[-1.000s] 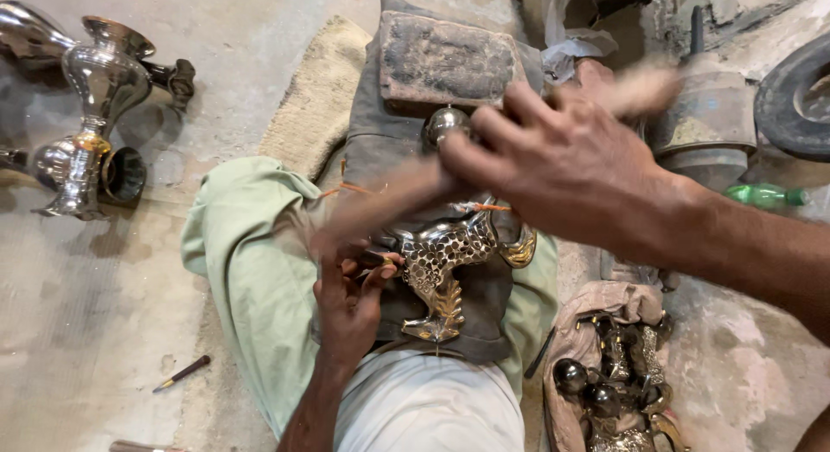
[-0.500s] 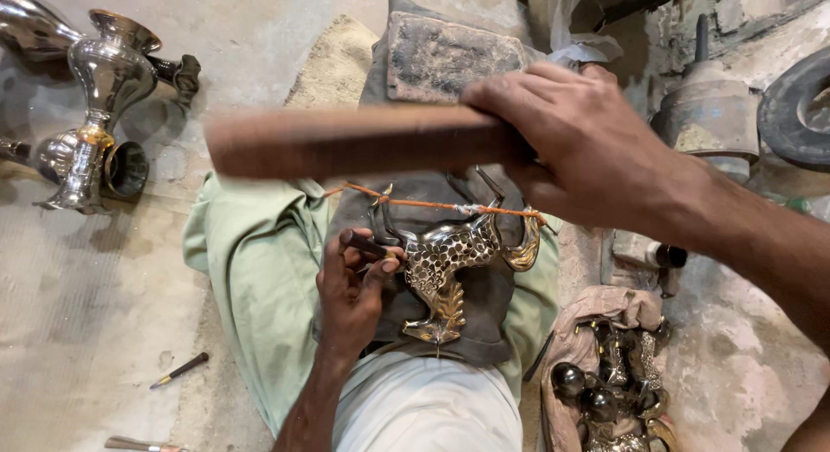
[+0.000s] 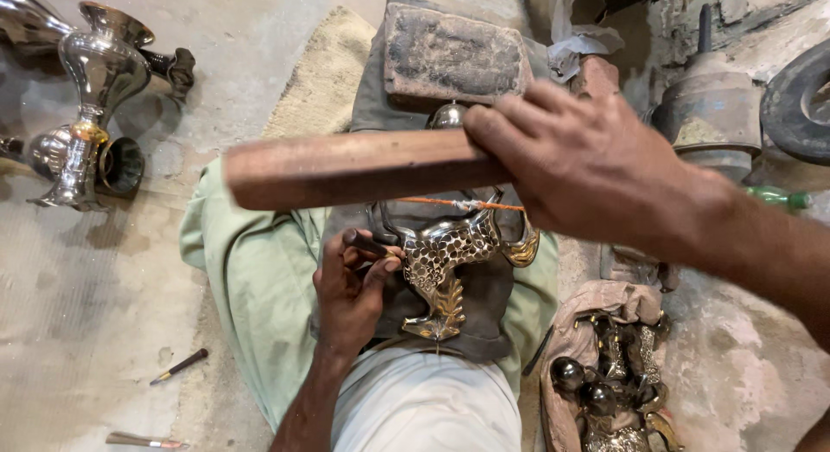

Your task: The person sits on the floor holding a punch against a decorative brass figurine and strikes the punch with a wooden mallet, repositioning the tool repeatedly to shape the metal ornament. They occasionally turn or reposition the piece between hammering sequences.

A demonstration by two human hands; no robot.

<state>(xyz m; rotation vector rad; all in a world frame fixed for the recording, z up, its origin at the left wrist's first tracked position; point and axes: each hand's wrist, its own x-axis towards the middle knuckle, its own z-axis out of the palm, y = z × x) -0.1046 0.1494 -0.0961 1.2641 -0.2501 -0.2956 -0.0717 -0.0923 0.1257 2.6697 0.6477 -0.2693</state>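
My right hand point(image 3: 596, 162) grips a thick wooden mallet stick point(image 3: 346, 166) and holds it level above my lap. Below it my left hand point(image 3: 350, 288) pinches a small dark punch tool point(image 3: 367, 243) against a shiny patterned metal animal figure point(image 3: 445, 262). The figure lies on a dark cloth over my thighs, its golden base toward my belly. An orange cord point(image 3: 450, 203) runs across the figure's top.
A worn block point(image 3: 454, 54) sits beyond my knees. Polished metal vases point(image 3: 95, 97) stand on the floor at left. A bundle of more metal figures point(image 3: 605, 383) lies at right. Loose small tools point(image 3: 177, 365) rest on the concrete. Dark round machine parts point(image 3: 718, 106) are at upper right.
My right hand has brought the wooden stick from a blurred swing to a raised level position. My left hand has kept the punch on the figure.
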